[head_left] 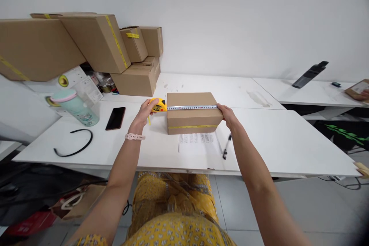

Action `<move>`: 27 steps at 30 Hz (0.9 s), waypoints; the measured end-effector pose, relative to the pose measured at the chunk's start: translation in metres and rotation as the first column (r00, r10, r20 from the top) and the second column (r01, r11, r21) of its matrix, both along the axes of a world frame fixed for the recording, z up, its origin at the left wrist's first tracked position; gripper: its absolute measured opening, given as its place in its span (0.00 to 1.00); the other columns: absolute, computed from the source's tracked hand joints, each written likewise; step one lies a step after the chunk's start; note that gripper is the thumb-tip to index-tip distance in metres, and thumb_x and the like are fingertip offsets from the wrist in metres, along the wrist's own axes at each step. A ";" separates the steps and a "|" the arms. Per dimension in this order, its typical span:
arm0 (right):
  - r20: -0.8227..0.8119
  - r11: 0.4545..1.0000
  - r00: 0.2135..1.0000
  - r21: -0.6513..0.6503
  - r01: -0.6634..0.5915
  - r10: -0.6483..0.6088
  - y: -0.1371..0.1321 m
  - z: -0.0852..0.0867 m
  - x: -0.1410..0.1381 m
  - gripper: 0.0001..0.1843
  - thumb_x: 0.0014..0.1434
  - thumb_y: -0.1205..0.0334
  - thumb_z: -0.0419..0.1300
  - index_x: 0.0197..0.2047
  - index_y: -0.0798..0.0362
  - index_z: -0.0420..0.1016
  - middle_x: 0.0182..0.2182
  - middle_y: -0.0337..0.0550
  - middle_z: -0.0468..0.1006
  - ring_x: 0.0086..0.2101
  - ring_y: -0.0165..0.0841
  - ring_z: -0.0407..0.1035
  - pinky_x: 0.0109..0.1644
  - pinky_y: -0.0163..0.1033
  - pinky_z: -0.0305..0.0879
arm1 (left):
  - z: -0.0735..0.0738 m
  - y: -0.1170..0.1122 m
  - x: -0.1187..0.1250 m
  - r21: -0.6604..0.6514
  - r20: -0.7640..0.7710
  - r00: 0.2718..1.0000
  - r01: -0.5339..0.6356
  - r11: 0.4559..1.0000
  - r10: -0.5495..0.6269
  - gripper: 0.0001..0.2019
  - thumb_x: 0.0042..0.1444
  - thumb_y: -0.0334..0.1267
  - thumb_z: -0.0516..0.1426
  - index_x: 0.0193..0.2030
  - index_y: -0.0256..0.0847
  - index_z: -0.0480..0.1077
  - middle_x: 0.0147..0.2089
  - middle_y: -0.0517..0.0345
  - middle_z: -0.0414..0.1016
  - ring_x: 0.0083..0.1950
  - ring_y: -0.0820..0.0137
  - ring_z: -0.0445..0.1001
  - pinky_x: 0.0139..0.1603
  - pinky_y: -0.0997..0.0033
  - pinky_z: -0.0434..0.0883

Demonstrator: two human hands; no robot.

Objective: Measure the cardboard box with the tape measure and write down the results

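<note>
A closed brown cardboard box (190, 119) sits on the white table, with a yellow strip along its front side. My left hand (146, 110) is closed around a yellow tape measure (158, 105) at the box's left edge. The blade (191, 107) stretches straight across the top of the box to its right edge. There my right hand (226, 114) pinches the blade's end against the box corner. Partly under the box lies a printed sheet (196, 144). A black pen (227, 147) rests beside the sheet, near my right forearm.
Several cardboard boxes (134, 80) are stacked at the back left. A mint tumbler (76, 107), a phone (115, 118) and a black headband (88, 142) lie on the table's left. At the far right, a dark bottle (309, 74) stands near another person's hand (364, 95) and a package (356, 88).
</note>
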State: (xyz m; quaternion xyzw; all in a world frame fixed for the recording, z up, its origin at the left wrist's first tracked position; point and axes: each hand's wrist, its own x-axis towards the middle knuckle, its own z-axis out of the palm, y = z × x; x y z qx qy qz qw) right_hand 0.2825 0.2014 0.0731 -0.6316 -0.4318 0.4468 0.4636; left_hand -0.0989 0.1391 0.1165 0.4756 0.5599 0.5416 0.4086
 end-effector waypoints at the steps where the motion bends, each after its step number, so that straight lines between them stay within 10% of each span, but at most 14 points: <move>1: 0.006 1.000 1.000 0.004 0.002 -0.002 -0.001 0.001 0.000 0.20 0.51 0.42 0.67 0.33 0.51 0.75 0.36 0.43 0.80 0.34 0.34 0.69 0.33 0.37 0.64 | -0.001 0.002 -0.001 -0.002 0.000 1.000 0.001 1.000 -0.001 0.23 0.48 0.59 0.64 0.36 0.40 0.71 0.33 0.59 0.73 0.30 0.73 0.67 0.29 0.71 0.56; 27: 0.077 0.985 0.991 0.139 0.098 -0.109 -0.001 0.004 -0.006 0.22 0.53 0.52 0.69 0.22 0.49 0.61 0.21 0.34 0.65 0.26 0.28 0.57 0.31 0.37 0.54 | 0.004 0.003 0.002 -0.018 -0.072 0.997 0.017 1.000 -0.018 0.24 0.48 0.59 0.62 0.38 0.38 0.76 0.36 0.52 0.80 0.32 0.69 0.71 0.30 0.70 0.60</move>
